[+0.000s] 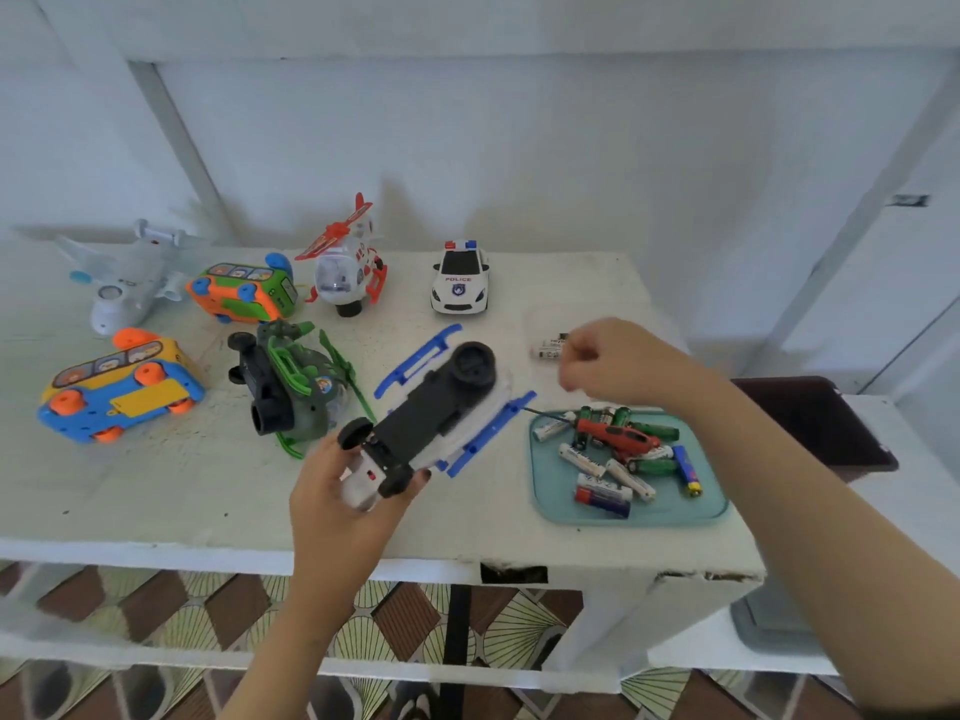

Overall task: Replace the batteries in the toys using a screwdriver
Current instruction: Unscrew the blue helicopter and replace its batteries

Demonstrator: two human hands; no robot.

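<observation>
White toy helicopter w/ blue skids (441, 407) lies belly-up near the middle of the table (156, 485), towards the front edge, black underside facing up. Left hand (343, 491) grips its near end, fingers and thumb wrapped round the part by the small black wheels. Can't tell if the far end touches the tabletop.

Right hand (618, 361) is raised just right of the toy, fingers curled, blurred; can't tell whether it pinches anything. Just beyond its fingertips a small wrapped battery pack (549, 348) lies on the table.

Teal tray (670, 506) sits at the front right corner, holding loose batteries (592, 459) (white, green, blue) in a heap. Red-handled screwdriver (618, 436) lies on top of them, shaft sticking out over the tray's left rim towards the toy's skid.

Left of the held toy: green helicopter (291, 381) on its side. Front left: yellow-blue bus (122, 392) tipped over, wheels showing. Along the back edge, left to right: white plane (130, 283), orange-green bus (244, 291), red-white helicopter (345, 267), police car (460, 278). Dark box (810, 423) off the right edge.
</observation>
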